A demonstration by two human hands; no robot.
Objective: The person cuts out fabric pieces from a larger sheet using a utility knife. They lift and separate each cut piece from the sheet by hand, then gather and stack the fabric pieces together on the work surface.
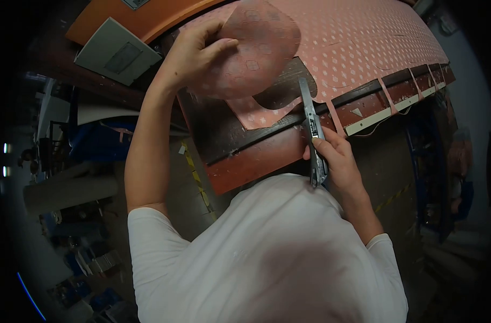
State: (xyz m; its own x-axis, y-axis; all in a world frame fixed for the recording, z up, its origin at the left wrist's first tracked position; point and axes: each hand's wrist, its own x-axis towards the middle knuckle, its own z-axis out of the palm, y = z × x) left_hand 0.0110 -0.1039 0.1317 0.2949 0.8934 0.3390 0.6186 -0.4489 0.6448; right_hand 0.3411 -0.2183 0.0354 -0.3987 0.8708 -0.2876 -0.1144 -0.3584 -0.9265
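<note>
One pink piece [256,54] is in my left hand [197,53], fingers pinching it above the counter [210,132]; my right hand [340,161] has fingers wrapped around a knife [312,125], blade pointing far, patterned sheet [358,51] far right.

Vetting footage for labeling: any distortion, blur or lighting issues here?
Head view throughout: strong wide-angle distortion, corners fading to black; the cut pink piece in the left hand looks slightly soft; the knife in the right hand reads clearly; lights near the left edge glare; the white shirt carries a blurry dark shadow.
</note>
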